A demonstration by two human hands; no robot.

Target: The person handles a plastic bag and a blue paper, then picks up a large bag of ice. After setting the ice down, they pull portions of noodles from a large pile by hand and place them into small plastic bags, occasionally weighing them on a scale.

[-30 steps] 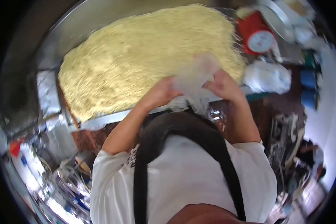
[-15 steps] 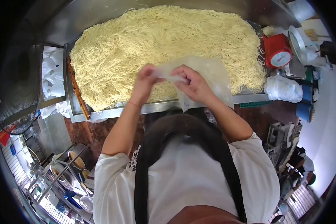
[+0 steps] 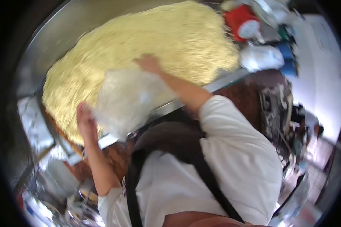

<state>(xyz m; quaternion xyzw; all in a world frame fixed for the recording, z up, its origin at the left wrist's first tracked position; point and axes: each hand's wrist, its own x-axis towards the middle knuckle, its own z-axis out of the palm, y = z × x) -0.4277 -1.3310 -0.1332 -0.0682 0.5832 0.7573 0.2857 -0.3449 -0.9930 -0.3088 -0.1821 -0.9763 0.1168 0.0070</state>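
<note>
A wide heap of pale yellow noodles [image 3: 170, 34] covers the metal tray [image 3: 223, 81] in front of me. My left hand [image 3: 87, 123], at the heap's near left edge, is closed on the edge of a translucent plastic bag [image 3: 125, 100]. The bag hangs spread out between my hands, over the near side of the noodles. My right hand [image 3: 148, 63] is above the middle of the heap, at the bag's upper right; motion blurs its fingers, and whether it touches the bag is unclear.
A red scale [image 3: 240, 22] stands at the back right, beside a white plastic bundle [image 3: 261, 58] and blue containers [image 3: 288, 60]. White plastic sheets [image 3: 36, 121] lie left of the tray. Another person [image 3: 310, 125] is far off at the right.
My hands have moved apart, the left one down and left with the bag. The bag has swung left and spread wider. The whole view has turned and shifted.
</note>
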